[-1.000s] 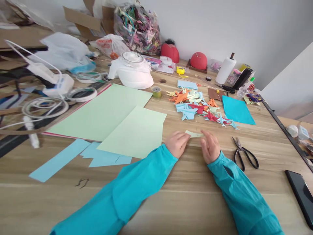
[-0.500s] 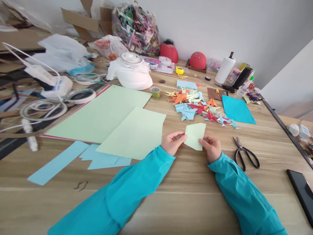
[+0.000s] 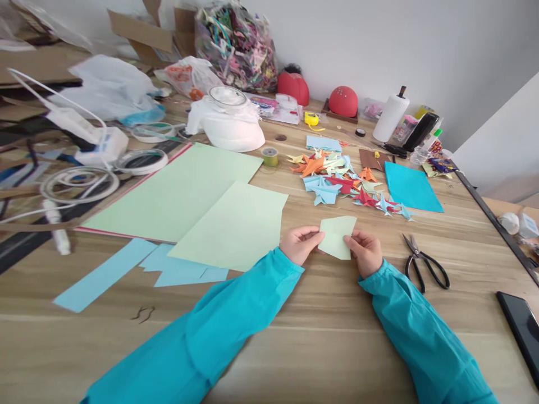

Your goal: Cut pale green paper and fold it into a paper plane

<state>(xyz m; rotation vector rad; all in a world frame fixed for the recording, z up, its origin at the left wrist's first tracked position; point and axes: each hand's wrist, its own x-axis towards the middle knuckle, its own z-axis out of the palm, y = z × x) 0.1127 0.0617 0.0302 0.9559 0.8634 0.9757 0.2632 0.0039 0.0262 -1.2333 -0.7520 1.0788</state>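
Observation:
A small pale green piece of paper (image 3: 338, 237) is held up between my two hands, a little above the wooden table. My left hand (image 3: 300, 243) pinches its left edge between thumb and fingers. On the opposite edge, my right hand (image 3: 364, 251) pinches it with the thumb on the near face. A faint crease runs across the paper, and its upper part leans back. Larger pale green sheets (image 3: 236, 230) lie to the left of my left hand. Beyond the paper is a pile of folded paper cranes (image 3: 328, 182) in orange, blue, red and green.
Black-handled scissors (image 3: 425, 262) lie right of my right hand, with a phone (image 3: 522, 331) at the right edge. Blue paper strips (image 3: 105, 275) lie at left. A thread spool (image 3: 270, 157), a bright blue sheet (image 3: 412, 188) and a power strip (image 3: 103, 147) sit farther back.
The small green paper's upper part now bends back along a crease, where it looked flatter before. Both hands keep their pinch. The whole view has shifted slightly.

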